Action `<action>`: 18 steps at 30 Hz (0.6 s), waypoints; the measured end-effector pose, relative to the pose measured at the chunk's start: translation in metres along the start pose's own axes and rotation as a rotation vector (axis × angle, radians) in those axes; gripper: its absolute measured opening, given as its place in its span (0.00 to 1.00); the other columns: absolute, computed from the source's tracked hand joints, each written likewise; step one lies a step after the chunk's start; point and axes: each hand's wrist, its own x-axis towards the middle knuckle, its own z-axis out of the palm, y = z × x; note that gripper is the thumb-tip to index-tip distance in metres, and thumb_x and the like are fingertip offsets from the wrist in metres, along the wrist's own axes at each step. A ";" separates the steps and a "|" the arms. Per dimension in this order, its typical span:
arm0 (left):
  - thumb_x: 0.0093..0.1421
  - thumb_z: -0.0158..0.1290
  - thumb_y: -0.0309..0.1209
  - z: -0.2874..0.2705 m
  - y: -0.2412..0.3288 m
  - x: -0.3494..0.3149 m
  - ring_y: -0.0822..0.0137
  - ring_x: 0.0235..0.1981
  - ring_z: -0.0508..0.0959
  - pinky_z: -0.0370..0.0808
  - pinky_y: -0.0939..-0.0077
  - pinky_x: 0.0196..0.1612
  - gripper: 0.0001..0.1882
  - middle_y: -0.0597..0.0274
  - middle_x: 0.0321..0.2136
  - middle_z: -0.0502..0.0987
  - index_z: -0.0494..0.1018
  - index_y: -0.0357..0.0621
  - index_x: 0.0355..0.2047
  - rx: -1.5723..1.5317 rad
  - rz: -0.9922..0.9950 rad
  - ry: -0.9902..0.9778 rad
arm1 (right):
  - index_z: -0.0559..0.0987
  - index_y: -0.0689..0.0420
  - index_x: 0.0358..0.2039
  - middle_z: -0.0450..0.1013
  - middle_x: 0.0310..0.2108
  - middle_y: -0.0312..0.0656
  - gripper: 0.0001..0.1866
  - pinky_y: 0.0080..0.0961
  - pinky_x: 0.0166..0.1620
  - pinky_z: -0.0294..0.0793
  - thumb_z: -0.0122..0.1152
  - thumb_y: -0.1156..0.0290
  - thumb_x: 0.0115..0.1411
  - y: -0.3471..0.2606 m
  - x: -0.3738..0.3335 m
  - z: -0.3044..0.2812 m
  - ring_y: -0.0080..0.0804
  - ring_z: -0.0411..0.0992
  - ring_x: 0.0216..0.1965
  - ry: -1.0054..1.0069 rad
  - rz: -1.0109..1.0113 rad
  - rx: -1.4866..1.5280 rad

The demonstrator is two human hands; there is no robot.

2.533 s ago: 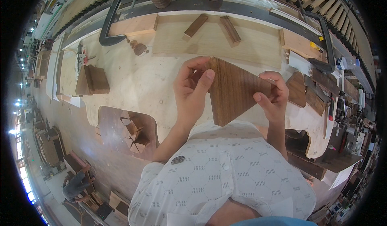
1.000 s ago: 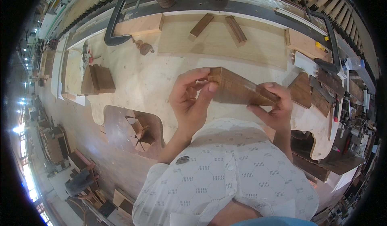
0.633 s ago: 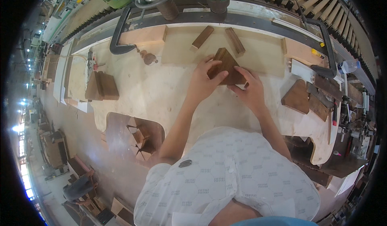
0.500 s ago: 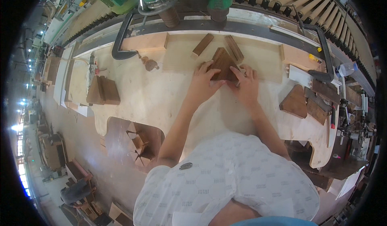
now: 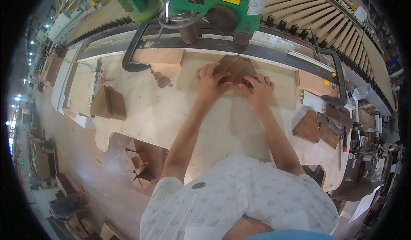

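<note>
A dark brown, angular wooden block [image 5: 236, 70] lies on a pale board against the far rail, its tip pointing away from me. Two dark wooden strips appear to flank it, though their edges are hard to separate from it. My left hand [image 5: 209, 84] grips the block's left side, thumb along the near edge. On the right side, my right hand [image 5: 258, 89] has its fingers curled over the near corner. Both thumbs almost meet at the front edge. Above and beyond stands a green machine [image 5: 227, 4] with a round handle.
Black clamps [image 5: 136, 47] hold light wooden blocks [image 5: 160, 57] at the far edge. A brown block [image 5: 108, 103] stands at left. More dark wood pieces [image 5: 307, 126] lie at right, near a plastic bottle [image 5: 359, 93]. The worktop [image 5: 167, 111] has cut-outs along its near side.
Both hands have pushed the block away from me, in between the two angled strips. The view has shifted, showing more of the green machine.
</note>
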 end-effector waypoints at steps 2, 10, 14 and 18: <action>0.50 0.68 0.52 0.003 -0.001 -0.003 0.57 0.61 0.68 0.60 0.50 0.64 0.22 0.64 0.55 0.74 0.85 0.57 0.42 -0.037 0.009 0.012 | 0.87 0.44 0.41 0.75 0.40 0.31 0.18 0.40 0.49 0.62 0.73 0.51 0.53 0.001 -0.003 0.005 0.37 0.70 0.46 0.026 -0.028 -0.012; 0.49 0.67 0.56 0.005 0.012 0.006 0.53 0.61 0.67 0.55 0.45 0.67 0.24 0.60 0.56 0.73 0.85 0.58 0.41 -0.155 -0.092 -0.029 | 0.85 0.55 0.39 0.79 0.32 0.30 0.08 0.22 0.42 0.68 0.67 0.66 0.63 0.088 0.080 0.003 0.21 0.71 0.35 0.000 0.235 0.820; 0.50 0.67 0.56 0.007 0.007 -0.005 0.53 0.63 0.66 0.52 0.43 0.68 0.24 0.59 0.58 0.72 0.85 0.58 0.40 -0.137 -0.121 0.058 | 0.81 0.55 0.42 0.79 0.36 0.35 0.15 0.29 0.41 0.70 0.52 0.58 0.73 0.102 0.257 -0.071 0.25 0.71 0.31 0.105 0.417 0.976; 0.50 0.66 0.56 0.004 0.010 -0.005 0.52 0.64 0.65 0.51 0.42 0.69 0.23 0.59 0.59 0.71 0.84 0.57 0.40 -0.165 -0.136 0.061 | 0.81 0.56 0.42 0.79 0.36 0.36 0.16 0.34 0.44 0.71 0.53 0.57 0.72 0.070 0.384 -0.109 0.27 0.71 0.32 -0.085 0.358 1.432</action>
